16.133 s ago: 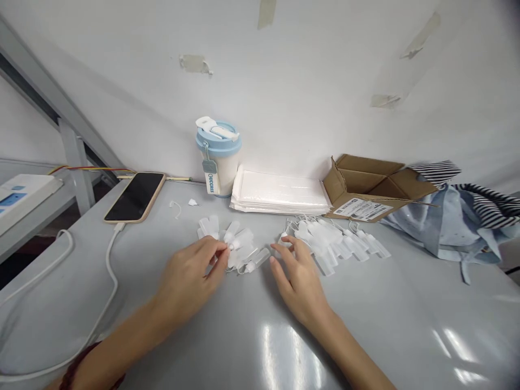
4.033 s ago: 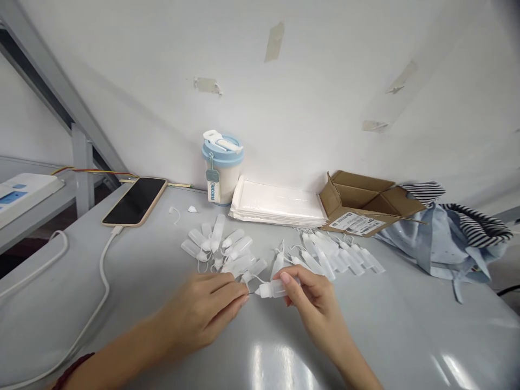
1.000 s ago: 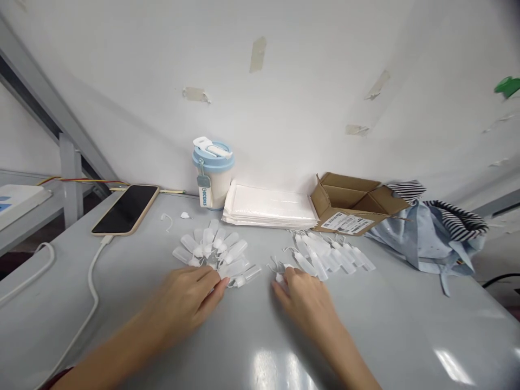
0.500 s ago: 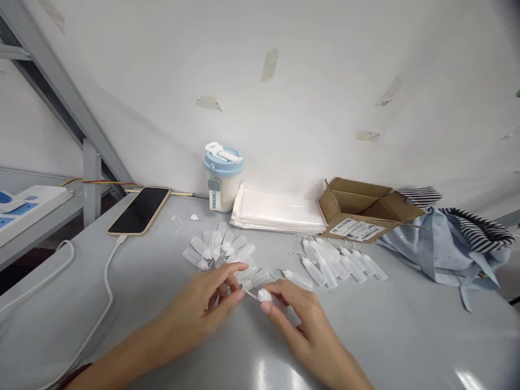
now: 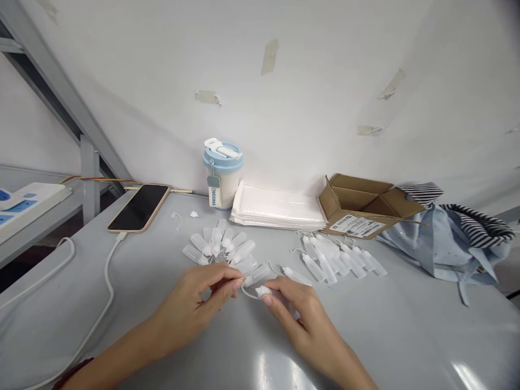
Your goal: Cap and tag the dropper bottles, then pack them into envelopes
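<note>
Grey table [image 5: 406,325], small bottle [image 5: 264,291] pinched between left hand [image 5: 195,309] and right hand [image 5: 303,317]

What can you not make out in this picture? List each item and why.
Head view:
- Small bottle: mostly covered by the right hand; whether the left hand grips it is unclear.
- Cardboard box contents: hidden by its walls.
- Box label: print too small.
- Power strip: cut by left edge.

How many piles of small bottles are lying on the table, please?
2: one pile just beyond the left hand, the other pile in front of the box. None looks hidden.
</note>
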### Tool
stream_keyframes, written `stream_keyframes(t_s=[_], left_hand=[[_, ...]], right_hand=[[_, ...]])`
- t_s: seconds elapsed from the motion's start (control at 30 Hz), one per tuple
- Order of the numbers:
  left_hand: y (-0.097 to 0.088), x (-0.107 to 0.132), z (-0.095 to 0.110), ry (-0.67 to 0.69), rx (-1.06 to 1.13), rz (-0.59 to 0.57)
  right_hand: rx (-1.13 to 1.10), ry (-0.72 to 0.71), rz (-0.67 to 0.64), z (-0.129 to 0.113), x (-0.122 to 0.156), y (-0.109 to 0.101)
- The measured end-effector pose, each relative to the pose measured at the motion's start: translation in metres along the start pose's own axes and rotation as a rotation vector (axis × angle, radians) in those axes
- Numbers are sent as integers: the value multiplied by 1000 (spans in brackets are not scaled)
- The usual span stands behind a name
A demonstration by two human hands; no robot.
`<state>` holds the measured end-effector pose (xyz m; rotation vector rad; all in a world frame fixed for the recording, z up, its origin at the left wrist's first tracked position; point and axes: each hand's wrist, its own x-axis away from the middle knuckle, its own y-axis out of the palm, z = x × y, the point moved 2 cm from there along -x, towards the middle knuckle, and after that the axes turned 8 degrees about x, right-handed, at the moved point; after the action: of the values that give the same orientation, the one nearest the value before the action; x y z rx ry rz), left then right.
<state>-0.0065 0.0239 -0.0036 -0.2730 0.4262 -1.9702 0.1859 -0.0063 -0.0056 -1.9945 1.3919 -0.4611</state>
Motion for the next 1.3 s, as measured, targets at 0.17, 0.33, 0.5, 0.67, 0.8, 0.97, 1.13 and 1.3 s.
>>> stream_keyframes(t_s=[0.17, 0.33, 0.5, 0.67, 0.8, 0.97, 1.13, 1.3], left_hand=[[3, 2, 1, 23, 20, -54], [5, 3, 2, -18, 73, -68], [4, 3, 2, -38, 95, -75], [3, 4, 1, -65, 141, -91], [2, 5, 3, -61, 186, -113], [3, 4, 5, -54, 218, -120], [3, 5, 3, -33, 260, -109], [3, 5, 3, -30, 257, -106]], right_hand=[[-24, 16, -13, 0, 0, 2], [-49, 9, -28, -2, 1, 3], [-62, 3, -17, -1, 1, 4], [-88, -1, -1, -2, -1, 2], [-105, -4, -3, -4, 1, 1], [-94, -18, 6, -4, 2, 2], [-95, -27, 17, -3, 2, 2], [-96, -36, 10, -4, 3, 2]])
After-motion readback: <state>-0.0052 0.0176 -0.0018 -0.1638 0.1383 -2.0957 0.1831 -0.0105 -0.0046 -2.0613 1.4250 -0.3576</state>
